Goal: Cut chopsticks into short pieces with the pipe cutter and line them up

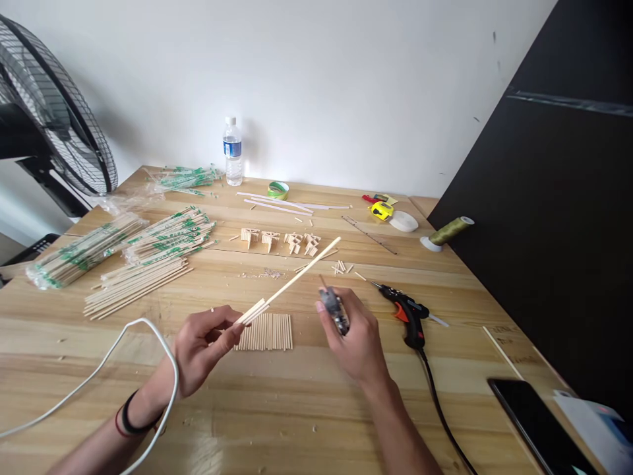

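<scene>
Between thumb and fingers, my left hand (205,346) pinches a few wooden sticks (254,310). One of them is much longer and slants up to the right. My right hand (353,330) is closed around a small dark tool (333,309), blurred, with a thin tip pointing up; it is apart from the sticks. A row of short cut sticks (270,332) lies side by side on the table, partly behind my left hand. Four small stick assemblies (270,241) stand farther back, with loose short pieces (341,267) to their right.
A black glue gun (408,310) with its cord lies at right, near a phone (544,425). Bundled sticks (165,237) are at left, beside a fan (54,105). A bottle (232,152), tape roll (278,190) and tape measure (382,210) sit at the back. A white cable (161,336) crosses my left wrist.
</scene>
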The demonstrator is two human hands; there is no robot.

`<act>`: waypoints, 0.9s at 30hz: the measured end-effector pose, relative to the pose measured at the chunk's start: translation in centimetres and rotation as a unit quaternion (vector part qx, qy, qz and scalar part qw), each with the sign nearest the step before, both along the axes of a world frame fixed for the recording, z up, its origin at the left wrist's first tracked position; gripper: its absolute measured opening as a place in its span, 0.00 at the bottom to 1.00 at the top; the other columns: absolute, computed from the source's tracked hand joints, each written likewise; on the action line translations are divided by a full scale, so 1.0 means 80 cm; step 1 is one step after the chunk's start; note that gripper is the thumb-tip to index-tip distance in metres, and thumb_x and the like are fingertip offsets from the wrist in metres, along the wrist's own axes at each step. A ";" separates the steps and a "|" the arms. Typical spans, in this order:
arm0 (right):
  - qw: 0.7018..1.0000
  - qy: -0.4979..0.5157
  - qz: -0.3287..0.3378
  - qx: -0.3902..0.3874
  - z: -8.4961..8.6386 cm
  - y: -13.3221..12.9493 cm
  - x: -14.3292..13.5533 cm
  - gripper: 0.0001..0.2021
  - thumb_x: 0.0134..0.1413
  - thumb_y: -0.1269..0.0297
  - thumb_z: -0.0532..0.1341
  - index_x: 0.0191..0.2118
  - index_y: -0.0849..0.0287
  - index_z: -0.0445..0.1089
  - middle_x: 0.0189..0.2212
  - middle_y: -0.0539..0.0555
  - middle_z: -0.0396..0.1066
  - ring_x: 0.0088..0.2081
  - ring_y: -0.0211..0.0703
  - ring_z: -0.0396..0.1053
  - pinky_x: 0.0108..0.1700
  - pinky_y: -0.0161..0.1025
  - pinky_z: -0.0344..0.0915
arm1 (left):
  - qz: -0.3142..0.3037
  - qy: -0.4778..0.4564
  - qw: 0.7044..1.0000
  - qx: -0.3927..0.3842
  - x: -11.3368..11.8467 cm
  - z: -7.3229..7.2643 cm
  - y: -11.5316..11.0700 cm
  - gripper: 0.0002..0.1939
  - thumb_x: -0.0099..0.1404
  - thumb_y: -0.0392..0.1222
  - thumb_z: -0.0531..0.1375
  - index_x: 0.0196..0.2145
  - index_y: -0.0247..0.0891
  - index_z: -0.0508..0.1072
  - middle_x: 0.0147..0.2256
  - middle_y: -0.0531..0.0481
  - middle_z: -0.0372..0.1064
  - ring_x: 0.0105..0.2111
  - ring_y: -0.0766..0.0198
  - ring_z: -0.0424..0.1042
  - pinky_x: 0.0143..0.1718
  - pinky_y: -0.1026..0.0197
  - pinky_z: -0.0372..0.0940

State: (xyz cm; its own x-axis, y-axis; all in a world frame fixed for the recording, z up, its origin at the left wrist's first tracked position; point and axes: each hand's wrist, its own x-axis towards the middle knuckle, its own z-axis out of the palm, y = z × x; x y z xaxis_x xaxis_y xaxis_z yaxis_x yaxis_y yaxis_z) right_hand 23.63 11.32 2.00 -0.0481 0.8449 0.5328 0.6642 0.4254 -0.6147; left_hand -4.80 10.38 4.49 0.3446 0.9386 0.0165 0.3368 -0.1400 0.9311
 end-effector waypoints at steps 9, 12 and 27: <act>0.994 -0.013 0.109 0.013 -0.005 -0.012 -0.035 0.31 0.49 0.83 0.58 0.58 0.51 0.65 0.49 0.59 0.73 0.53 0.56 0.71 0.55 0.52 0.71 | -0.064 0.020 0.992 0.111 0.013 -0.002 -0.014 0.12 0.76 0.44 0.55 0.43 0.40 0.78 0.28 0.52 0.68 0.26 0.66 0.63 0.28 0.64 0.58; 0.991 -0.001 0.132 0.022 -0.007 -0.011 -0.038 0.31 0.50 0.83 0.59 0.58 0.50 0.65 0.49 0.58 0.72 0.52 0.54 0.71 0.54 0.51 0.71 | -0.082 0.010 0.989 0.121 0.013 -0.002 -0.017 0.12 0.77 0.43 0.55 0.44 0.40 0.79 0.28 0.51 0.69 0.26 0.65 0.64 0.28 0.63 0.58; 0.996 -0.086 0.036 -0.014 -0.011 -0.016 -0.045 0.11 0.48 0.77 0.63 0.36 0.55 0.68 0.32 0.54 0.73 0.35 0.50 0.72 0.37 0.41 0.66 | -0.026 0.046 0.978 0.199 0.016 -0.006 -0.016 0.08 0.75 0.37 0.57 0.41 0.39 0.78 0.26 0.55 0.68 0.23 0.69 0.65 0.26 0.67 0.58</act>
